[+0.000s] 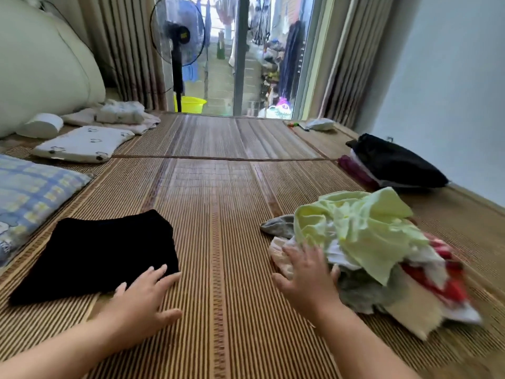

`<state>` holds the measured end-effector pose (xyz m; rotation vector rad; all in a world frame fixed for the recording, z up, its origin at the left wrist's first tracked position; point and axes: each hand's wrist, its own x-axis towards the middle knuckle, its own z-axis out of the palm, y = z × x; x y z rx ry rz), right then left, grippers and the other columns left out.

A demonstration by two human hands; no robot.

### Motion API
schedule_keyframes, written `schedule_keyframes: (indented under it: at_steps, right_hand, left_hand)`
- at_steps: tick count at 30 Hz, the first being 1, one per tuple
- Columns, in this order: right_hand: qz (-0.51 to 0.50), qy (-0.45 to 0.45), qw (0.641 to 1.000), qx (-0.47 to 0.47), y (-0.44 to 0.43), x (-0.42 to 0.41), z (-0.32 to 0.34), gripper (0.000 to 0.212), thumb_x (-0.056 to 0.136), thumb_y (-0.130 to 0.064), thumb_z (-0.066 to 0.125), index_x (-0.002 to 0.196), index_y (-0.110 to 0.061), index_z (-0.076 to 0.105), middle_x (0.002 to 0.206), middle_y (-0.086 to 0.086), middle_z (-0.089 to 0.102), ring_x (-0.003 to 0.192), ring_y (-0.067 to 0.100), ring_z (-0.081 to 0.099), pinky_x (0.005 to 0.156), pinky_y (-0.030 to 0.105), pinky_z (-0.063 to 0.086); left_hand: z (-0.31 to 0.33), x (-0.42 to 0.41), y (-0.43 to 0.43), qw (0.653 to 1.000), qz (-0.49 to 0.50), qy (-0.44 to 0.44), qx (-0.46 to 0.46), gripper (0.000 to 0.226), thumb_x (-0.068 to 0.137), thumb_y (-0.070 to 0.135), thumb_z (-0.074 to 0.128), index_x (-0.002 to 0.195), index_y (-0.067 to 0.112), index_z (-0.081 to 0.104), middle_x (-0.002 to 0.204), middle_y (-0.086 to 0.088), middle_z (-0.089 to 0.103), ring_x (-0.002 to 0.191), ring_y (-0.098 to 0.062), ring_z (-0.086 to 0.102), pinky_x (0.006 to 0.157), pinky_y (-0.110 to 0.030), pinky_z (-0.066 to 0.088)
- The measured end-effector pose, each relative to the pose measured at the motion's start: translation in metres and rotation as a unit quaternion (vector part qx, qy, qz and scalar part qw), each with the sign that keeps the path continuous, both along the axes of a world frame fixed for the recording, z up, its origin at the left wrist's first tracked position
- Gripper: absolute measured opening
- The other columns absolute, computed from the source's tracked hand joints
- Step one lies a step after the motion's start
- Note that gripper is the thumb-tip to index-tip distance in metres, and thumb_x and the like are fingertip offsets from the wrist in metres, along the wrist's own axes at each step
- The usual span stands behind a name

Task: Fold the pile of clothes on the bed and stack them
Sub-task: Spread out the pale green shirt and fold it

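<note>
A folded black garment lies flat on the woven bed mat at the left. My left hand rests open at its near right corner, fingertips touching the cloth. At the right sits a loose pile of clothes with a pale green piece on top, and red, white, grey and beige pieces under it. My right hand lies with spread fingers against the pile's left side, touching a beige piece, holding nothing that I can see.
A blue checked pillow and a white patterned pillow lie at the left. A black cushion sits on folded cloth at the far right by the wall. A standing fan and a glass door are behind the bed.
</note>
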<state>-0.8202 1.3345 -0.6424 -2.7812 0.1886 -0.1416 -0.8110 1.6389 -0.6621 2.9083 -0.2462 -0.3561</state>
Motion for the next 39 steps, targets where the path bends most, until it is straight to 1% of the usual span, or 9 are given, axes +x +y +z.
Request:
schedule_keyframes:
  at_steps: [9,15,18,21,27,30,32,36,39]
  right_hand:
    - [-0.208,-0.046,0.976,0.050,-0.116,-0.023,0.007,0.076,0.091,-0.055,0.047,0.152,-0.033,0.007,0.159,0.003,0.013,0.143,0.030,0.016,0.113,0.052,0.024]
    - [-0.207,-0.008,0.977,0.052,-0.136,-0.024,-0.010,0.050,0.090,-0.053,0.049,0.137,-0.041,0.042,0.146,-0.001,0.036,0.131,0.025,0.034,0.101,0.041,0.036]
    - [-0.225,-0.041,0.972,0.061,-0.140,-0.020,-0.017,0.034,0.093,-0.041,0.046,0.127,-0.040,0.054,0.140,-0.003,0.044,0.126,0.022,0.039,0.100,0.040,0.039]
    - [-0.247,-0.090,0.954,0.144,-0.150,-0.018,-0.016,0.029,0.094,-0.036,0.046,0.118,-0.032,0.063,0.128,-0.001,0.054,0.116,0.023,0.049,0.093,0.037,0.043]
    - [-0.194,-0.221,0.920,0.259,-0.169,-0.032,0.001,0.025,0.094,-0.032,0.055,0.071,-0.025,0.059,0.072,-0.009,0.063,0.065,0.005,0.051,0.055,0.019,0.033]
    - [-0.188,-0.249,0.901,0.303,-0.169,-0.040,0.013,0.026,0.095,-0.032,0.056,0.070,-0.026,0.057,0.065,-0.013,0.059,0.065,0.003,0.053,0.057,0.018,0.036]
    - [-0.175,-0.252,0.894,0.327,-0.164,-0.045,0.022,0.020,0.095,-0.030,0.057,0.075,-0.027,0.058,0.068,-0.013,0.060,0.071,0.012,0.057,0.066,0.029,0.042]
    - [-0.114,-0.282,0.896,0.325,-0.152,-0.056,0.043,0.017,0.094,-0.024,0.059,0.079,-0.025,0.066,0.075,-0.009,0.069,0.075,0.008,0.063,0.071,0.028,0.047]
    - [0.004,-0.239,0.898,0.371,-0.130,-0.067,0.065,0.017,0.092,-0.023,0.062,0.079,-0.030,0.070,0.095,-0.021,0.070,0.091,-0.006,0.059,0.081,0.015,0.042]
  left_hand:
    - [0.034,-0.013,-0.224,0.979,-0.181,-0.025,-0.094,0.083,0.080,0.059,0.060,0.146,0.051,0.010,0.160,0.017,0.004,0.146,-0.016,0.015,0.118,-0.045,0.020]
    - [0.042,0.040,-0.305,0.986,-0.123,-0.104,-0.033,0.073,0.081,0.065,0.057,0.144,0.049,0.024,0.160,0.002,0.013,0.144,-0.029,0.020,0.112,-0.053,0.027]
    - [0.044,0.060,-0.314,0.980,-0.139,-0.136,0.038,0.041,0.086,0.062,0.051,0.120,0.040,0.060,0.132,0.003,0.054,0.118,-0.024,0.050,0.097,-0.045,0.041]
    - [0.046,0.069,-0.307,0.975,-0.144,-0.164,0.049,0.031,0.092,0.054,0.047,0.096,0.030,0.066,0.097,0.005,0.066,0.088,-0.018,0.059,0.080,-0.036,0.046]
    - [0.085,0.075,-0.295,0.936,-0.108,-0.127,-0.309,0.027,0.098,0.025,0.050,0.071,0.026,0.051,0.074,0.001,0.054,0.069,-0.017,0.052,0.064,-0.034,0.044]
    - [0.126,0.072,-0.297,0.893,-0.087,-0.195,-0.397,0.028,0.096,0.018,0.053,0.069,0.022,0.052,0.067,0.003,0.051,0.062,-0.012,0.044,0.059,-0.029,0.035]
    - [0.150,0.064,-0.292,0.895,-0.140,-0.173,-0.388,0.028,0.094,0.013,0.055,0.068,0.022,0.054,0.067,0.005,0.053,0.062,-0.009,0.045,0.061,-0.027,0.038]
    - [0.155,0.038,-0.281,0.957,-0.238,-0.038,-0.161,0.017,0.091,0.019,0.061,0.075,0.022,0.065,0.068,0.012,0.063,0.067,-0.010,0.057,0.065,-0.026,0.047]
    - [0.137,0.015,-0.286,0.939,-0.146,0.068,-0.305,0.018,0.094,0.034,0.058,0.091,0.019,0.067,0.079,0.008,0.067,0.071,-0.007,0.063,0.064,-0.025,0.053]
